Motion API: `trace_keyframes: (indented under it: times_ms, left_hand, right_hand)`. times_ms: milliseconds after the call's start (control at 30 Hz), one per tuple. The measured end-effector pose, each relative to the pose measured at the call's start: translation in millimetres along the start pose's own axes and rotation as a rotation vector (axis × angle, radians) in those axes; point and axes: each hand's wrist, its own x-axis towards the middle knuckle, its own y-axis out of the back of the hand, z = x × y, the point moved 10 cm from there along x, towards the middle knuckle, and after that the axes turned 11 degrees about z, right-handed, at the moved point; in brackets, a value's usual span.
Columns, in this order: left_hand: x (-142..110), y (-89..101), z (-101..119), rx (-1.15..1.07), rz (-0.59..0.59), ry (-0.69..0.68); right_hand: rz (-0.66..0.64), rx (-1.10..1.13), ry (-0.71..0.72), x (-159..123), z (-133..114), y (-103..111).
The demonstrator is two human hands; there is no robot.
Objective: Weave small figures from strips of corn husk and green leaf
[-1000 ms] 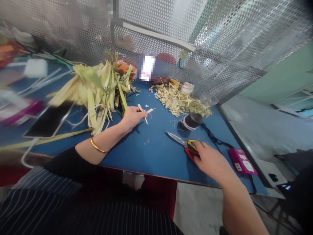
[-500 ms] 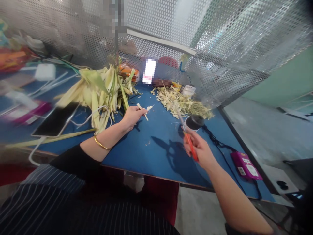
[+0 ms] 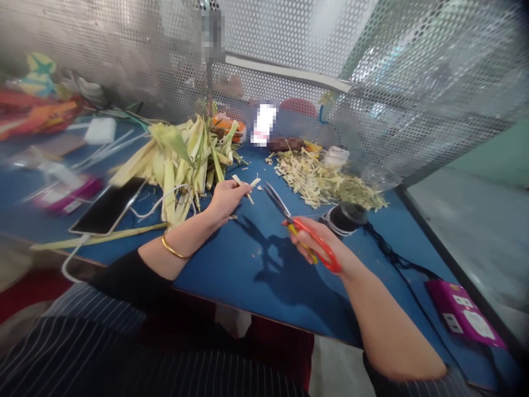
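Some pale strips [image 3: 255, 182] jut from our left hand [image 3: 226, 199] above the blue worktop [image 3: 206, 267] — thumb & fingers pinching them, prob. to leave the ends free. We wrap the fingers of our right hand [image 3: 330, 234] round the scissors [image 3: 288, 214] — blades toward the strips, near but apart; spool [image 3: 348, 216] just beside, prob. set w/in reach.

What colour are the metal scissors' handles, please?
The metal scissors have a red handle and a yellow handle, clearest in the head view.
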Motion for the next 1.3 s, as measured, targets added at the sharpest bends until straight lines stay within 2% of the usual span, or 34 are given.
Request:
trace_keyframes:
  times_ms: [233, 433, 600, 1300]
  left_hand:
    - [-5.5, -7.0, 1.7, -0.020, -0.060, -0.040]
    - [-15.8, -21.2, -2.8, -0.037, -0.156, -0.014]
    - [-26.3, -32.1, -3.7, -0.029, -0.203, 0.001]
    - [-21.5, -35.5, -6.5, -0.096, -0.199, 0.039]
  right_hand:
    - [0.052, -0.196, -0.020, -0.3, -1.1, 0.8]
    - [0.085, -0.249, -0.003, 1.1, -1.8, 1.3]
    - [0.165, -0.285, 0.028, 4.2, -1.4, 3.8]
    - [0.229, -0.261, 0.022, 3.5, 5.3, -2.4]
